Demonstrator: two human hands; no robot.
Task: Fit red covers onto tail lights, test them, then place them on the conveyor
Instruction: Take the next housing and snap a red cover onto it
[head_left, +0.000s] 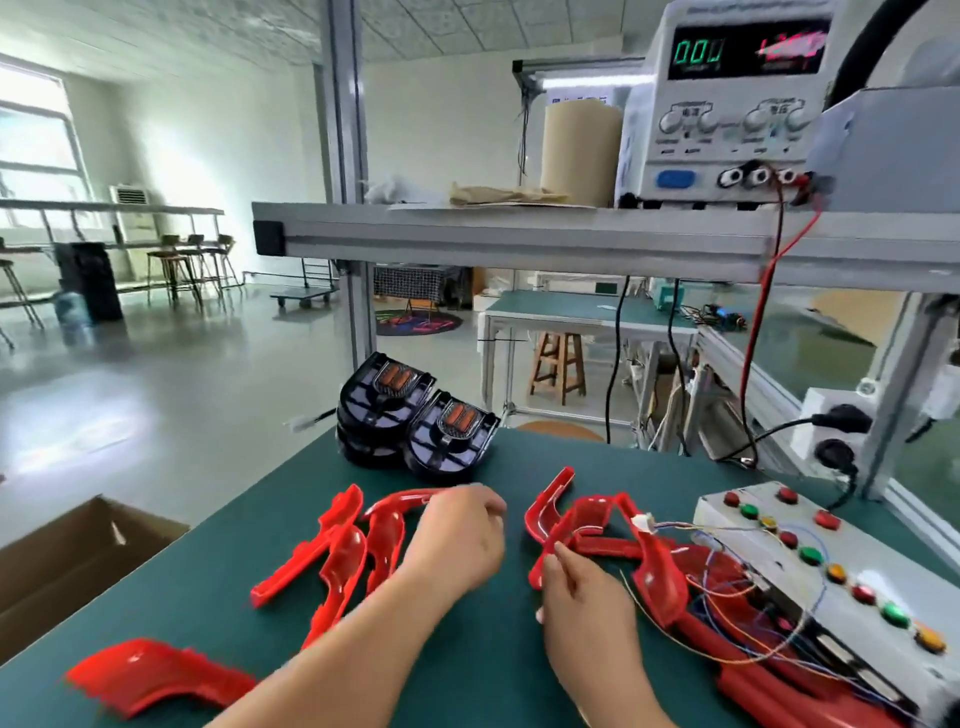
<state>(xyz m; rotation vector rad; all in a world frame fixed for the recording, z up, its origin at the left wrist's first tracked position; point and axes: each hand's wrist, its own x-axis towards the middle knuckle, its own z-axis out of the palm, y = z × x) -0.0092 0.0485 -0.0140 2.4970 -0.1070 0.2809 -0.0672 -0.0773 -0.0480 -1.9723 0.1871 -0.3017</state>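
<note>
Head view: red covers on desk, tail lights stacked behind.
Left hand: fingers curled round one cover's end.
Right hand: fingers pinch another's edge.
Handling: likely light, stiff, slick; grip rims.

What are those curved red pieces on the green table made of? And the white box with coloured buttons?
The curved red covers look like glossy moulded plastic: sharp highlights, thin slightly see-through edges. The white box with coloured buttons seems painted metal or plastic; its flat matte faces leave that open.
</note>
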